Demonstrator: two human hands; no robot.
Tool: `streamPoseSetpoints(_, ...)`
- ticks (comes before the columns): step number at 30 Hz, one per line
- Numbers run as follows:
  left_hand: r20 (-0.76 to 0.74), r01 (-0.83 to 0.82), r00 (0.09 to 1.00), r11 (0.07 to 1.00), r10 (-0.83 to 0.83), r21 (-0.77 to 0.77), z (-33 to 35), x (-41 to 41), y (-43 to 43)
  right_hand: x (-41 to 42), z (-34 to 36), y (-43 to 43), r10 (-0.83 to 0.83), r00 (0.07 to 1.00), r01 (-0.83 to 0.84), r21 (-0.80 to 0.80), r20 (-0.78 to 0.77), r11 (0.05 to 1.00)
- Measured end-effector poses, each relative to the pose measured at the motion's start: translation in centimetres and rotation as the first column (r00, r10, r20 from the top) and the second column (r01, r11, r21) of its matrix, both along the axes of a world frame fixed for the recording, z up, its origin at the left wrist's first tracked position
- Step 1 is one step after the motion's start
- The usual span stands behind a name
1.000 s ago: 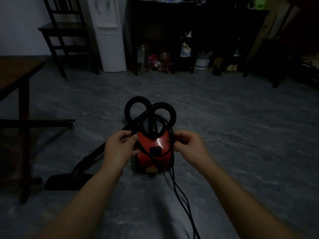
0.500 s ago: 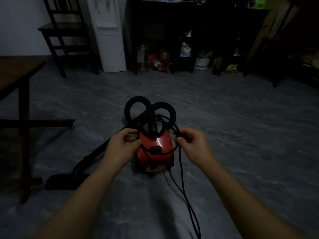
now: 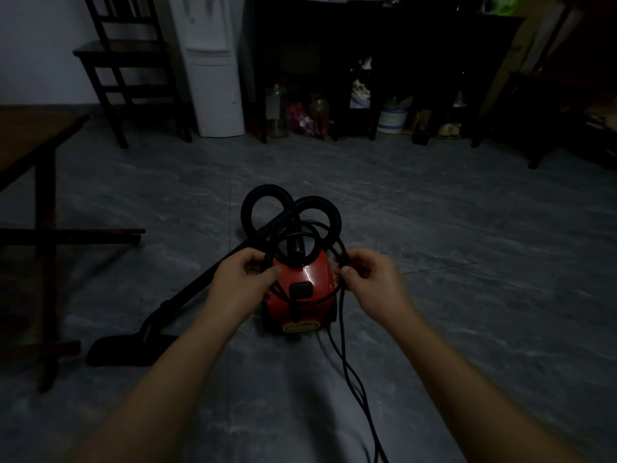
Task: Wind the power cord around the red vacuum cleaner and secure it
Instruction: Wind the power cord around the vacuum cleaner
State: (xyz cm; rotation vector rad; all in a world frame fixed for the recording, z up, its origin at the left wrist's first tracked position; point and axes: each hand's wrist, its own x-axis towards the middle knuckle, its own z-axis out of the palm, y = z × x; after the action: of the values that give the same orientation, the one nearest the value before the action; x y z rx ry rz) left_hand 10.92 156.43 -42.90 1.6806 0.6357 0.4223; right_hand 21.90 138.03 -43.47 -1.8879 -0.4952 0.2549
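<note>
A small red vacuum cleaner (image 3: 305,279) stands on the grey floor in the middle of the view. Its black hose (image 3: 290,208) curls in two loops behind it. The black power cord (image 3: 347,369) lies in loops over the red body and trails down the floor toward me. My left hand (image 3: 242,282) pinches cord loops at the vacuum's left side. My right hand (image 3: 370,279) grips the cord at its right side. Both hands are held just above the body.
The vacuum's wand and black floor nozzle (image 3: 130,349) stretch to the left. A wooden table (image 3: 40,135) stands at the left edge. At the back are a dark chair (image 3: 127,61), a white water dispenser (image 3: 213,68) and a dark shelf (image 3: 367,45) with bottles and clutter under it.
My right hand has lifted and moved outward with the cord, pulling a strand up along the vacuum's right side. My left hand rose slightly, holding its loops.
</note>
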Motion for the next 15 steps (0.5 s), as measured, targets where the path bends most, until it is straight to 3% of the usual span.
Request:
streamPoseSetpoints(9,0.000,0.108,0.994,0.991,-0.108,-0.078,0.0,-0.1,0.5,0.8,-0.4,-0.8,-0.132,0.991,0.132,0.057,-0.001,0.990)
streamPoseSetpoints(15,0.048,0.083,0.996,0.990,-0.078,-0.112,0.1,0.0,0.4,1.1,-0.5,-0.6,-0.141,0.990,0.139,0.070,0.015,0.988)
